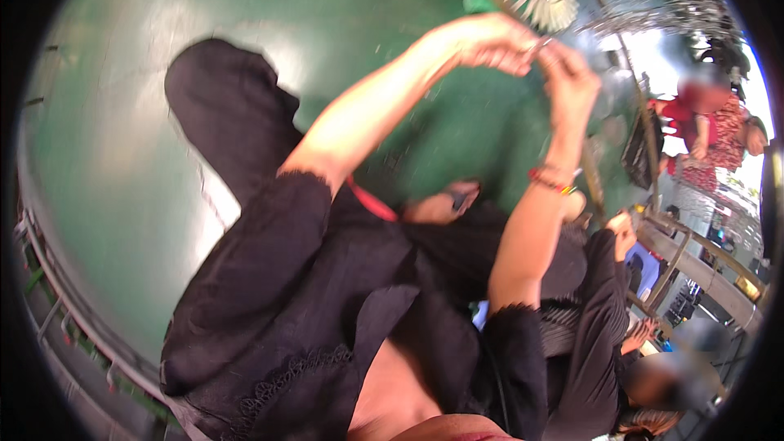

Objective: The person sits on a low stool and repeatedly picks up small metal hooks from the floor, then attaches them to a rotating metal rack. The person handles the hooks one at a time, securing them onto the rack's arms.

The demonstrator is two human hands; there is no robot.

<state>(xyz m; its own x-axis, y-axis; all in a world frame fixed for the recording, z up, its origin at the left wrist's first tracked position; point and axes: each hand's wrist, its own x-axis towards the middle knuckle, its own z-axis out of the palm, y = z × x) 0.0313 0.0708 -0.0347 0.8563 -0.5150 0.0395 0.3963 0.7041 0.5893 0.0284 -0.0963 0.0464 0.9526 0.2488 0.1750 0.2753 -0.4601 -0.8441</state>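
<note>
My left hand (496,42) and my right hand (574,80) meet fingertip to fingertip in front of me, raised toward the upper middle. Both sets of fingers are pinched closed around a tiny spot where something thin and pale shows; it is too small and blurred to name. Just beyond my hands hangs a bunch of whitish strips (549,6). Shiny, clear-looking strands (653,12) spread to its right, smeared by motion.
Brown bars (594,175) of a frame run down the right side. Close by on my right sits a person in a dark sleeve (600,327). Farther off stands a person in red patterned clothes (723,143). A grey rail (77,327) curves along the left over the green floor (106,163).
</note>
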